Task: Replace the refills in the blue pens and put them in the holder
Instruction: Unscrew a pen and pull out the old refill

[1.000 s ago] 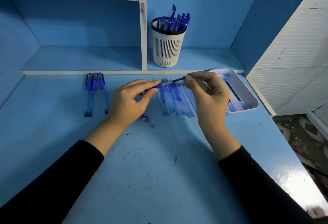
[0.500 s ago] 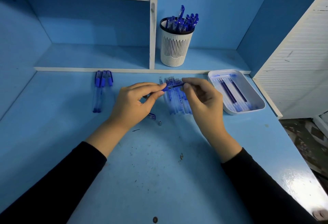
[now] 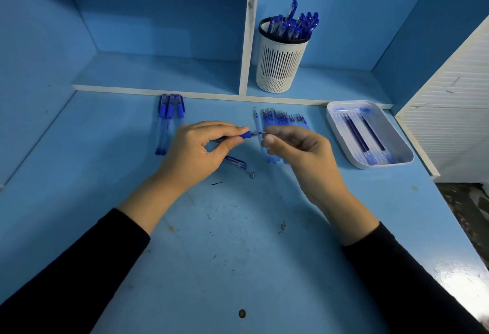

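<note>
- The left hand's (image 3: 201, 148) fingers pinch the blue pen (image 3: 246, 135) above the desk (image 3: 238, 241); the palm hides most of the pen's barrel.
- The right hand's (image 3: 293, 148) fingers curl at the refill tip (image 3: 260, 133); blur hides whether they grip it.
- The spare refills (image 3: 285, 119) lie partly behind the right hand.
- The holder (image 3: 280, 69) stands on the shelf (image 3: 330, 82).

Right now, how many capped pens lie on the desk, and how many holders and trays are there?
Capped pens: 3
Holder: 1
Tray: 1
Total: 5
</note>
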### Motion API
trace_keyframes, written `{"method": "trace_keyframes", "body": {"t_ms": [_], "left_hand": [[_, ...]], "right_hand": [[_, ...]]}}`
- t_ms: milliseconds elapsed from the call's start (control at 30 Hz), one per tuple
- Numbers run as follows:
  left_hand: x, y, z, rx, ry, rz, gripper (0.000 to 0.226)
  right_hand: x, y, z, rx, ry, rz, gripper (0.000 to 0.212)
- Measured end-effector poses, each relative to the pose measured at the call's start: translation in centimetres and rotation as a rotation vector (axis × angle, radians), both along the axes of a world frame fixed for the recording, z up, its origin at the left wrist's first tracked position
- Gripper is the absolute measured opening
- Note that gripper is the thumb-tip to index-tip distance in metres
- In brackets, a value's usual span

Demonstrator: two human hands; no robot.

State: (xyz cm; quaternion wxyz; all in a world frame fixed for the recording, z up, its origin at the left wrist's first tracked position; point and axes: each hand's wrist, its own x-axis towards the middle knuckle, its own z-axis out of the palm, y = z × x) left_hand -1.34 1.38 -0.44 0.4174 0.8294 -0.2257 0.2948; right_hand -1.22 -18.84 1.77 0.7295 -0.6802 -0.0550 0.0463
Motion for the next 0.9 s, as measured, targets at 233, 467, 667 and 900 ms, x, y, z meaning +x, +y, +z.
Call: {"method": "trace_keyframes", "body": {"t_ms": [233,467,667,900], "left_hand": [[-0.7,1.5,0.0,-0.004,0.020,0.017,0.017],[-1.2,2.5,-0.4,0.041,0.036,-0.011,0.017],[-1.3,2.3,-0.5,0.013,0.090,-0.039,0.016],[-1.4,1.9,-0.7,0.015,0.089,-0.059,0.016]], "right_hand": [[-1.4,-0.4,-1.3,-0.486,-0.210,0.234,0.012],[-1.0,-0.3,-1.7,-0.439,-0.225,0.175,0.009],[-0.7,-0.1,-0.8,-0.031,-0.140,-0.030,0.009],[-1.0,0.6,-1.3,-0.081,-0.236,0.030,0.010]]}}
